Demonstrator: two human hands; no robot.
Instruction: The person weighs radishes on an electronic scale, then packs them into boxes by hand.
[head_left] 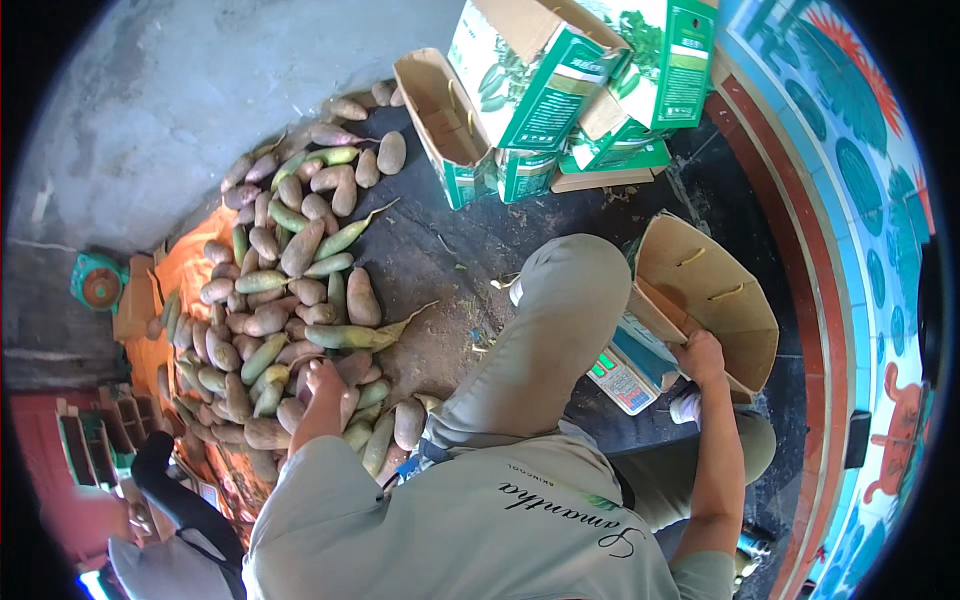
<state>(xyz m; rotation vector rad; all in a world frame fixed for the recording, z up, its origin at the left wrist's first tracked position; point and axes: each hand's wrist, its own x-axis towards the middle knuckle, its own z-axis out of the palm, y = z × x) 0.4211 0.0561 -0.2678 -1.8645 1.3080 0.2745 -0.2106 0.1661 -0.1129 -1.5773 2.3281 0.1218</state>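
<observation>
A big pile of thick roots (300, 260), some green like radishes and some brownish purple, lies to my left on orange sheeting. My left hand (322, 380) reaches down into its near side and touches the roots beside a reddish-brown root (353, 368). Its fingertips are hidden, so its grip is unclear. To my right, an open cardboard box (745, 335) stands tilted by a scale (622, 383) with a lit green display. My right hand (700, 357) grips the box's near edge, fingers closed over the cardboard. Inside the box, only bare brown walls show.
Green-and-white cartons (540, 90) are stacked ahead, with an open carton (440, 120) beside them. A co-worker's dark sleeve (180, 490) shows at lower left. A teal round device (100, 281) stands at the far left. A painted wall (860, 200) curves along the right.
</observation>
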